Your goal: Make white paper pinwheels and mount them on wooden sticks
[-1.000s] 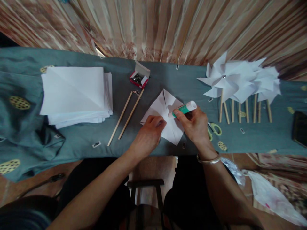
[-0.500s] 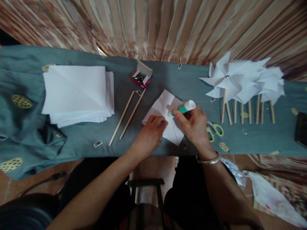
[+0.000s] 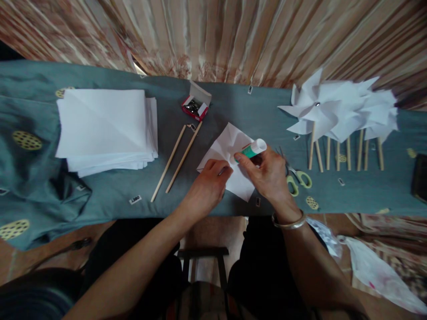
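Observation:
A white square of paper (image 3: 222,140) with a slit running in from its lower edge lies on the cloth in front of me. My left hand (image 3: 208,184), fingers curled together, grips the paper near its middle; the fingertips partly hide what is under them. In my right hand (image 3: 270,173) is a green and white glue stick (image 3: 252,150), tilted, its lower end at the paper's centre beside my left fingertips. Whether its tip touches the paper is hidden. Right of that hand lie scissors (image 3: 302,178) with light green handles.
A stack of white paper (image 3: 103,122) lies at the left. Two wooden sticks (image 3: 183,158) rest below an open red box (image 3: 195,106) of small metal pieces. Several white paper pinwheels (image 3: 316,109) on sticks overlap at the right. A dark object (image 3: 419,178) sits at the far right edge.
The glue stick and my right hand have shifted slightly left over the paper. More of the scissors now shows. My left hand stays on the paper.

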### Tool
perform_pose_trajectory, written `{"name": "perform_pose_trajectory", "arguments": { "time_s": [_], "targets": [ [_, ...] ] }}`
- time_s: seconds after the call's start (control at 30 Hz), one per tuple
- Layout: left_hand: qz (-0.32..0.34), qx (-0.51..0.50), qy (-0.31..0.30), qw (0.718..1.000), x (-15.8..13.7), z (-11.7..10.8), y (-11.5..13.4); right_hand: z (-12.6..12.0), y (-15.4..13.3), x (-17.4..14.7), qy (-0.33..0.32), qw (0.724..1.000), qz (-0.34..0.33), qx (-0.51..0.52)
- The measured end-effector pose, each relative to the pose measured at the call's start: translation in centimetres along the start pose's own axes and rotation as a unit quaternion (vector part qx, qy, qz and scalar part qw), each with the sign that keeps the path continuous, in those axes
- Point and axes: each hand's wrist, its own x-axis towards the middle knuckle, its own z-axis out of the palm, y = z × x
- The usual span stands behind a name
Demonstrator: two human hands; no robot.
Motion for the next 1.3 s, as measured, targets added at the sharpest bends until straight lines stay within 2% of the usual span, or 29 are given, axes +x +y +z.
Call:
{"name": "perform_pose_trajectory", "arguments": {
  "time_s": [0.2, 0.73, 0.93, 1.3],
  "targets": [
    [0.003, -0.006, 0.003, 1.0, 0.0, -0.1, -0.1, -0.1, -0.1, -0.1, -0.022, 1.0, 0.001, 0.002],
    [-0.006, -0.014, 0.003, 1.0, -0.1, 0.0, 0.0, -1.0, 0.5, -0.5, -0.03, 0.999, -0.006, -0.019],
    [-0.008, -0.011, -0.013, 1.0, 0.0, -0.1, 0.0, -1.0, 0.9, -0.3, -0.011, 1.0, 0.006, -0.022],
    [-0.003, -0.002, -0.005, 1.0, 0.0, -0.2, 0.0, -1.0, 0.8, 0.5, 0.016, 0.999, 0.009, -0.041]
  ]
}}
